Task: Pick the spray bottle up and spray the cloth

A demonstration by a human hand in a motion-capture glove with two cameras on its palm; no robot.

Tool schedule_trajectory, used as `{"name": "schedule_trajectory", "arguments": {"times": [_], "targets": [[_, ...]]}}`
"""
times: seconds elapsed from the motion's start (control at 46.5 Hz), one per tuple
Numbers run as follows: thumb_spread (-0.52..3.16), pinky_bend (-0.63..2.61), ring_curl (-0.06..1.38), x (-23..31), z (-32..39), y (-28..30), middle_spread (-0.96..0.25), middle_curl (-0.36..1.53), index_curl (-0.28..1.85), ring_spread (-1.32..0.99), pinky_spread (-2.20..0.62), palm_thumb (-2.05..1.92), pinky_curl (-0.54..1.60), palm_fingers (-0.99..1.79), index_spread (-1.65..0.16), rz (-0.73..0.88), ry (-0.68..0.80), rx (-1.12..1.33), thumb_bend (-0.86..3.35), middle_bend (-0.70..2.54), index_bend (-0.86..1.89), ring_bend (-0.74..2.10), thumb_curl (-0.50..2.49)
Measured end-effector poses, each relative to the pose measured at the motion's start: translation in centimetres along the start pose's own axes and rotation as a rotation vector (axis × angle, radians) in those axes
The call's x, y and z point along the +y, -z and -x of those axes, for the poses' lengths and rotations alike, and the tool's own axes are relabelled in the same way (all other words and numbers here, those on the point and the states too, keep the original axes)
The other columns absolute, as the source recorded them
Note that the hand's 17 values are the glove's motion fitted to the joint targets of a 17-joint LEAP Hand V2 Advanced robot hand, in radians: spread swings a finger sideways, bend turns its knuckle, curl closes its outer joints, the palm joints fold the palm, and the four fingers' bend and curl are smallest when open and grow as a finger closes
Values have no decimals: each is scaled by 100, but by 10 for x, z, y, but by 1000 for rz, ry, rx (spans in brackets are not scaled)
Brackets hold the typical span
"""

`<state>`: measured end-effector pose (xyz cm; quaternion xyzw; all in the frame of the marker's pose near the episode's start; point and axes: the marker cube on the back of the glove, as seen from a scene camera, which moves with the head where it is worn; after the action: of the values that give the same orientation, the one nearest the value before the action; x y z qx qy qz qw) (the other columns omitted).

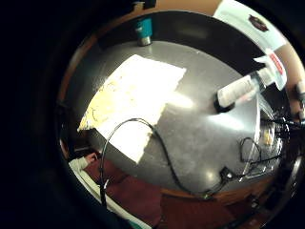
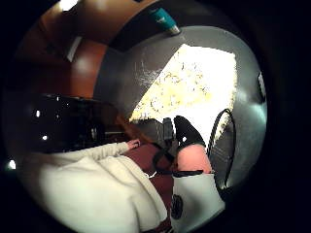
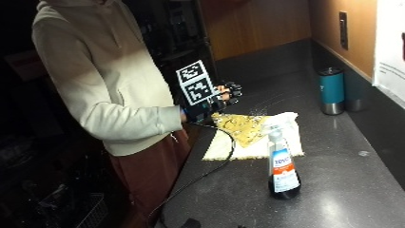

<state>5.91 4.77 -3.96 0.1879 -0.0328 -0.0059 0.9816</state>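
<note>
A clear spray bottle (image 3: 283, 164) with a white trigger head and a red and blue label stands upright on the dark counter (image 3: 342, 199), near its front. It also shows in the little finger side palm view as the spray bottle (image 1: 243, 88), apart from the hand. A yellow and white cloth (image 3: 253, 135) lies flat behind it; the palm views show the cloth (image 1: 138, 95) (image 2: 194, 85) spread below the palm. My gloved right hand (image 3: 221, 99) hovers above the cloth's near-left corner, fingers relaxed and holding nothing. One fingertip (image 2: 187, 133) shows at the palm view's edge.
A teal tumbler (image 3: 331, 90) (image 1: 143, 31) stands at the back by the wall, with a darker cup (image 3: 355, 97) beside it. A black cable (image 3: 208, 173) trails from the hand across the counter's front edge. The person stands at the counter's left end.
</note>
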Motion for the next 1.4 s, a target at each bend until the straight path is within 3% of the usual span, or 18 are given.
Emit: {"name": "schedule_trajectory", "arguments": {"times": [0.645,1.398], "targets": [[98,37,27,43,-97,42,-4,29,26,-2,17,67,34,18,-39,-390,-219,-93,-4,19,13,34,39],[97,44,30,9,-207,38,-2,33,20,-2,14,64,36,19,-35,-488,-502,-428,-3,20,11,41,37]]}}
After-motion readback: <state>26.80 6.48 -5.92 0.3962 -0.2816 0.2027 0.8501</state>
